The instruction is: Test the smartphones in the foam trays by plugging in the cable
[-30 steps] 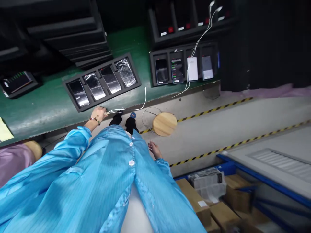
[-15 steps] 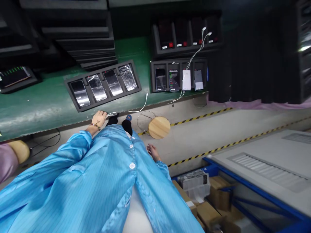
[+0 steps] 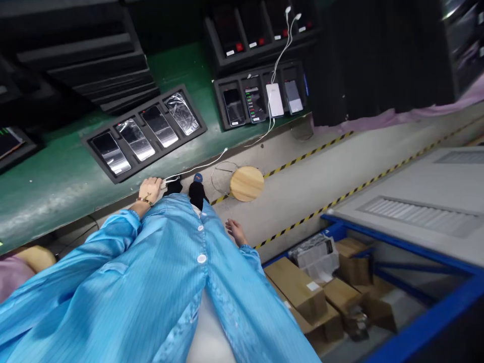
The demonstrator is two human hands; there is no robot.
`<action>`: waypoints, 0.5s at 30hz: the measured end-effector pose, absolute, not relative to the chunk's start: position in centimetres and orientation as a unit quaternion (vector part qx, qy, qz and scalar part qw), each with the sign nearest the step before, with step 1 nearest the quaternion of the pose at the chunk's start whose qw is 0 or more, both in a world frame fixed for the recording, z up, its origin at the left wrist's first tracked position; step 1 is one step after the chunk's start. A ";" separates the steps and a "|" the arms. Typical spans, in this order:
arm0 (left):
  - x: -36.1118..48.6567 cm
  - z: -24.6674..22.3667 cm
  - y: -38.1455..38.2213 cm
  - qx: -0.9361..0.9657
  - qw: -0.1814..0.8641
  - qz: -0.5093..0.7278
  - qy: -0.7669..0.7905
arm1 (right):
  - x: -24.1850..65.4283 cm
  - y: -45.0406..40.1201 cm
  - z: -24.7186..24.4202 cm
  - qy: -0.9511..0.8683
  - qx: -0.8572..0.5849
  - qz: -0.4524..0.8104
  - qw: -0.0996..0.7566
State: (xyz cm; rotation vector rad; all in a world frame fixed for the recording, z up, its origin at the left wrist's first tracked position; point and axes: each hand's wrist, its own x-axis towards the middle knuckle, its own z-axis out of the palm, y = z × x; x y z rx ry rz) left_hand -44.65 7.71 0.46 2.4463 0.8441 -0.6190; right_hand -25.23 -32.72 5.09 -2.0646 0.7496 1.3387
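My left hand (image 3: 150,189) is at the bench's front edge, its fingers closed round the white plug end of a cable (image 3: 200,165). The cable runs right along the edge to a small connector. Above this hand, a dark foam tray (image 3: 139,160) holds several phones, some glossy with film. My right hand (image 3: 236,232) hangs beside the blue coat with its fingers loosely apart and nothing in it. A second tray (image 3: 242,84) to the right holds several phones, with a white cable lying over a white one (image 3: 275,101).
Stacked black trays (image 3: 91,60) stand at the back left of the green bench (image 3: 56,176). A round wooden stool (image 3: 247,184) is on the floor. Lower right, a blue frame (image 3: 423,348) surrounds cardboard boxes (image 3: 297,287). At far left, a pink sleeve or garment (image 3: 15,277) shows.
The view has tilted and shifted, so the bench and trays appear further left. More of the boxes shows at lower right. My left hand still holds the plug end; my right hand still hangs.
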 end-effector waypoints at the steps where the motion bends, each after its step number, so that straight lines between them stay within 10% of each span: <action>1: -44.7 0.5 7.8 0.896 0.240 -0.223 0.301 | -25.9 -33.0 5.0 0.286 -0.768 0.499 0.282; 15: -44.4 -0.6 6.2 0.879 0.232 -0.195 0.369 | -32.3 -39.9 2.7 0.304 -0.751 0.512 0.286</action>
